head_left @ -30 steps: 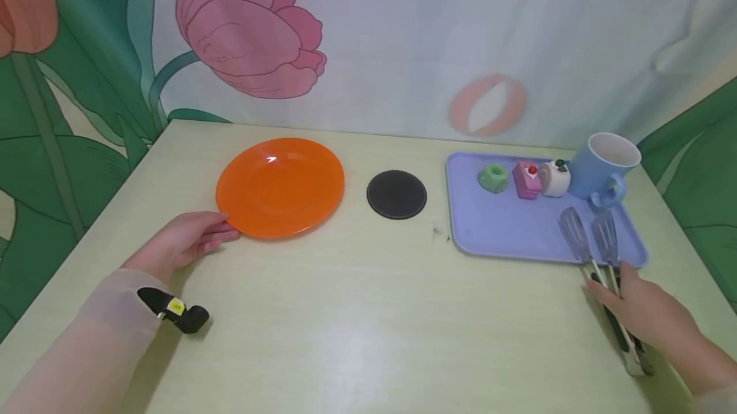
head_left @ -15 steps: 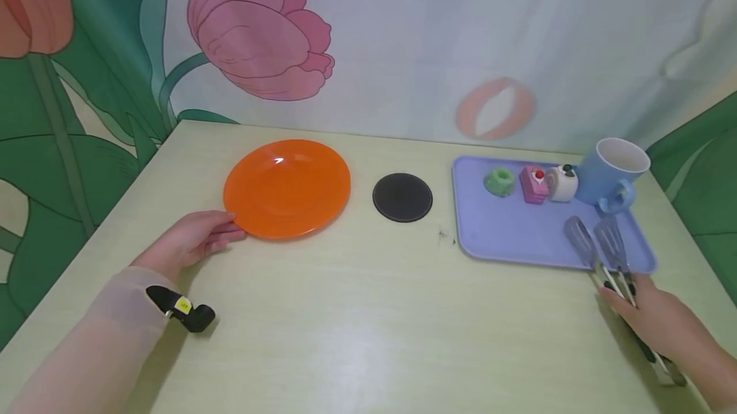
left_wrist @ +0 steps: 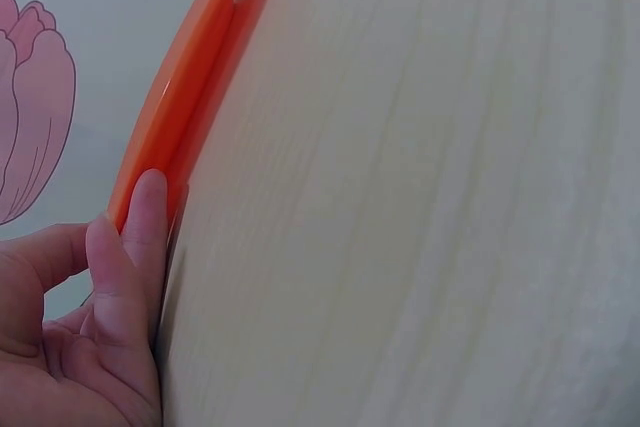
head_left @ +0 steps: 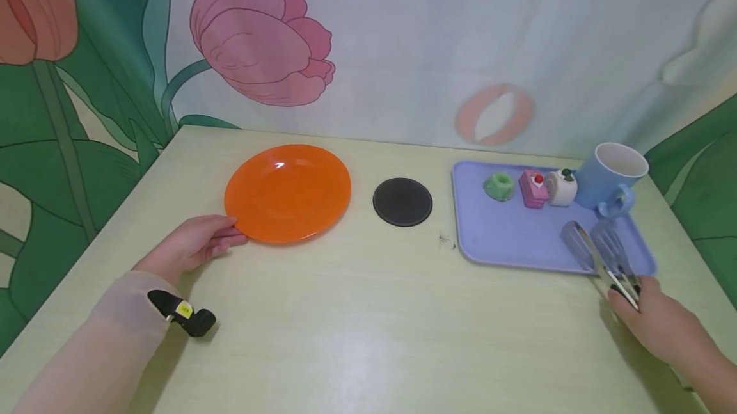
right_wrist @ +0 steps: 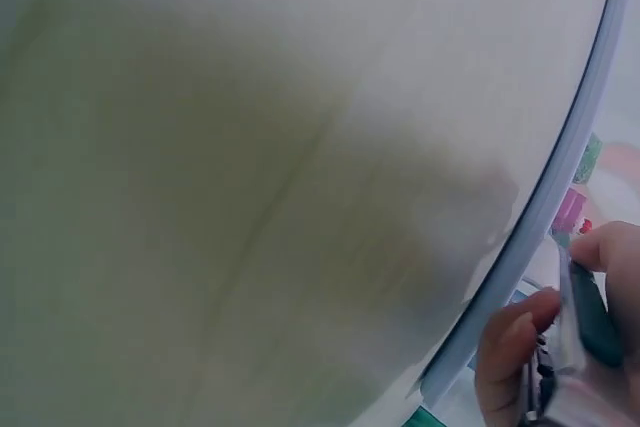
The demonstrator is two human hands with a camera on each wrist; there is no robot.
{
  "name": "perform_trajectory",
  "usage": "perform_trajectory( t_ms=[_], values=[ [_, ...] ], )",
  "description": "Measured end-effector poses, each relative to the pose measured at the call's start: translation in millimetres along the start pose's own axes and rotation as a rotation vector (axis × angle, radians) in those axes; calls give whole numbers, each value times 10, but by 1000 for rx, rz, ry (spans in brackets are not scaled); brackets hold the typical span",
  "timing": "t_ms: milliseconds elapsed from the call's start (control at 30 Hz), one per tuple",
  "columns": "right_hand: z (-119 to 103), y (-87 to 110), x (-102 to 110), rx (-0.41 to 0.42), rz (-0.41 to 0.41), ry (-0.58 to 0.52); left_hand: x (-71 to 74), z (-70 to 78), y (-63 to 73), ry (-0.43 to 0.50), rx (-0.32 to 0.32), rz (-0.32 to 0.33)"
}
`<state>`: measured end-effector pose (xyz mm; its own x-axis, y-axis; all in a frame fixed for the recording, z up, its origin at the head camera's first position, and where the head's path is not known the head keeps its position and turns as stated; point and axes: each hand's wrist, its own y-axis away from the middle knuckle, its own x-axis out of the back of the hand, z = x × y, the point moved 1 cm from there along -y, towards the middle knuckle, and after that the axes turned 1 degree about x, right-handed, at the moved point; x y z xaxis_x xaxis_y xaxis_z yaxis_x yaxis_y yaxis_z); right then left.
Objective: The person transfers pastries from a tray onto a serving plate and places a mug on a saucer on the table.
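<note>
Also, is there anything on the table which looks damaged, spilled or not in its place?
Yes: a small dark mark on the table, between the black disc and the tray, odd against the plain surface. Whether stain or scratch, I cannot tell. Nothing looks spilled; the mug stands upright; the orange plate looks whole.

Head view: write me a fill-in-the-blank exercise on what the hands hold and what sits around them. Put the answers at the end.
1. The left hand holds the rim of the ____ plate.
2. The right hand grips a pair of metal ____.
3. The round black disc lies ____ the plate and the tray.
4. The small cake with the red ball on top is coloured ____.

Missing words: orange; tongs; between; pink.
</note>
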<state>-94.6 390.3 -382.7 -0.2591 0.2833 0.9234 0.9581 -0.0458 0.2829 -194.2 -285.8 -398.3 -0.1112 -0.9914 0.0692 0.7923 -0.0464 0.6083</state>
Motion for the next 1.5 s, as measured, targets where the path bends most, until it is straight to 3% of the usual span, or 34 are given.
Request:
perform_trajectory(
  t_ms=[167, 1033, 1300, 1500],
  values=[
    [-1, 8, 3, -34, 44, 39, -24, 11, -9, -5, 10, 11],
    [-79, 47, 43, 42, 151, 36, -17, -5, 20, -26, 0, 29],
    [-74, 86, 75, 44, 145, 35, -39, 41, 22, -55, -25, 23],
    [-104, 99, 116, 48, 141, 38, -28, 25, 30, -42, -9, 14]
  ],
)
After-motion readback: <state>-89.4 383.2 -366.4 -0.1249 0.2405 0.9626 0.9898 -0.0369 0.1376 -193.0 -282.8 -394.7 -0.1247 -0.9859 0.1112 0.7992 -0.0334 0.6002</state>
